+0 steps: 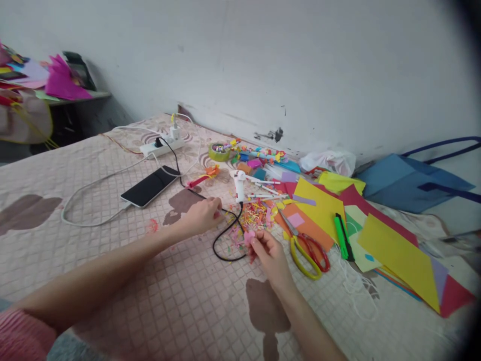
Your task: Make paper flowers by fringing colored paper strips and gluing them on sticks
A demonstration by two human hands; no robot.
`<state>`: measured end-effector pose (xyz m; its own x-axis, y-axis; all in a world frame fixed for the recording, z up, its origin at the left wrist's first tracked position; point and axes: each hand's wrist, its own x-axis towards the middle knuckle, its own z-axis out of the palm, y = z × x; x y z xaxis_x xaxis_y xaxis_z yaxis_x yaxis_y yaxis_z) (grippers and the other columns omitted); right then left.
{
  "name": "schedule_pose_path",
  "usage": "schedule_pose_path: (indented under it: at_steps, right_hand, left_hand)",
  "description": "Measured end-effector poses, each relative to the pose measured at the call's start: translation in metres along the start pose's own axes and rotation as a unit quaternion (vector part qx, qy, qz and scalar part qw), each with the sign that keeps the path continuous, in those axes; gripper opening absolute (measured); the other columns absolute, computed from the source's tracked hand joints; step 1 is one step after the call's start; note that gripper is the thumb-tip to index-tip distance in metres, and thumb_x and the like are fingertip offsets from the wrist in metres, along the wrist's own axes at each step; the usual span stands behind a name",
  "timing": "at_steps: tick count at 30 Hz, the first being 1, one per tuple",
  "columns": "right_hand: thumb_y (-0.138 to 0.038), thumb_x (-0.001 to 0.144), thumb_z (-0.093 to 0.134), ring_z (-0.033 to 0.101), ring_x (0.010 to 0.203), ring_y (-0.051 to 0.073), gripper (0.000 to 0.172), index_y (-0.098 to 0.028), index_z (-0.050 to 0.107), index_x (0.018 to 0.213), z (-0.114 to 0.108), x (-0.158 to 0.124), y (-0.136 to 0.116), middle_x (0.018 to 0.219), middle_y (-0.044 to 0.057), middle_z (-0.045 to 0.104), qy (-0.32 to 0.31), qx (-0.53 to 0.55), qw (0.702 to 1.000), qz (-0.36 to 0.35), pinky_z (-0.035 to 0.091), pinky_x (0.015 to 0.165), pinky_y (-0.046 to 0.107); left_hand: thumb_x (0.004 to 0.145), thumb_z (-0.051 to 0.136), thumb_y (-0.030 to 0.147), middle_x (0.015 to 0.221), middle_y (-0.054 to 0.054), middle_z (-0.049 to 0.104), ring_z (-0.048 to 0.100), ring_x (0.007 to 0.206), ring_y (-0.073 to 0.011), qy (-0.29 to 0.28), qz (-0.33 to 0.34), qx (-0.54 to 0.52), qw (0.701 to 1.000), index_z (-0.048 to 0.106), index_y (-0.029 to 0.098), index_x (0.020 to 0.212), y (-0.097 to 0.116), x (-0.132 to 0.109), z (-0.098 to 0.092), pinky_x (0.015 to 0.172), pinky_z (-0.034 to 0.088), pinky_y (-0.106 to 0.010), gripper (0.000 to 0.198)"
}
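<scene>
Between the thumb and fingers of my right hand (271, 255) is a small pink paper piece (248, 237), perhaps a flower shape. My left hand (204, 215) is closed with the fingers curled downward; whatever they may hold is hidden. It is close to the black cable (215, 250) of a white glue gun (239, 185), which stands just beyond both hands. A heap of tiny coloured paper scraps (257, 215) lies between the glue gun and my right hand. To the right of that hand rest scissors (306, 250) with red and yellow handles, blades spread.
A phone (150, 186) on a charging cable and a power strip (161, 145) lie at the left. Coloured paper sheets (400, 255), a green cutter (341, 236) and white thread (358, 286) spread rightward. Tape (220, 152) and a blue bag (409, 183) are by the wall.
</scene>
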<state>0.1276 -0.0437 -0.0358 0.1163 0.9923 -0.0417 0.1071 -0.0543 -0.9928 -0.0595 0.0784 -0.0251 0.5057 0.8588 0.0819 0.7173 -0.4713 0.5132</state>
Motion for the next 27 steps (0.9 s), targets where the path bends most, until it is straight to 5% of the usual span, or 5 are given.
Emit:
schedule_pose_path:
  at_steps: [8,15,27]
  right_hand:
    - [-0.037,0.084,0.054,0.05,0.054,0.012,0.021,-0.02,0.052,0.073,-0.012,-0.008,0.003,0.061,-0.003,0.052,0.017,-0.02,1.0,0.004,0.042,0.051,0.023]
    - [-0.038,0.083,0.055,0.05,0.053,0.011,0.022,-0.019,0.052,0.073,-0.019,-0.009,0.006,0.061,-0.003,0.053,0.027,-0.035,0.999,-0.01,0.042,0.051,0.022]
    - [-0.035,0.083,0.054,0.051,0.054,0.012,0.019,-0.019,0.051,0.072,-0.016,-0.016,0.009,0.059,-0.003,0.053,0.007,-0.077,0.996,-0.048,0.042,0.051,0.022]
  left_hand:
    - [0.068,0.061,0.028,0.071,-0.002,0.063,0.057,0.06,-0.0144,-0.061,0.02,-0.165,0.984,0.057,0.016,0.089,-0.018,0.003,-0.008,0.054,0.038,-0.023,0.024]
    - [0.063,0.067,0.033,0.071,-0.002,0.061,0.057,0.062,-0.0144,-0.074,0.016,-0.118,0.99,0.058,0.015,0.083,-0.02,0.007,-0.006,0.056,0.042,-0.024,0.028]
    - [0.074,0.056,0.034,0.065,-0.001,0.062,0.055,0.059,-0.0121,-0.068,0.051,-0.114,0.99,0.061,0.015,0.078,-0.02,-0.002,-0.002,0.055,0.041,-0.022,0.021]
